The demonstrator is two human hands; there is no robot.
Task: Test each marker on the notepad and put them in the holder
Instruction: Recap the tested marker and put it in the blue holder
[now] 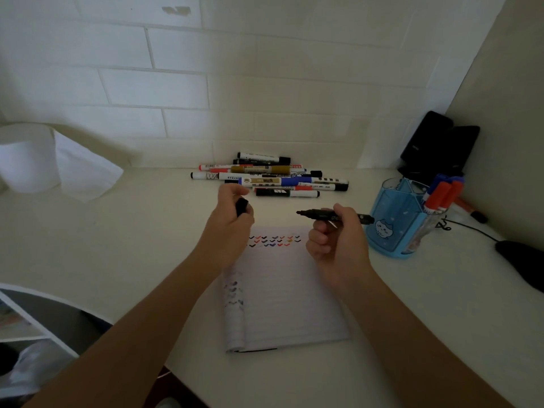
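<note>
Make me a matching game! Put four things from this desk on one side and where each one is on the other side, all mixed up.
Things:
1. black cap
2. uncapped black marker
3. red-capped markers
4. pile of markers

Places:
A. standing in the blue holder
B. lying on the desk by the tiled wall
C. held in the right hand
D. held in the left hand

Pairs: 1-D, 2-C, 3-A, 4-B.
</note>
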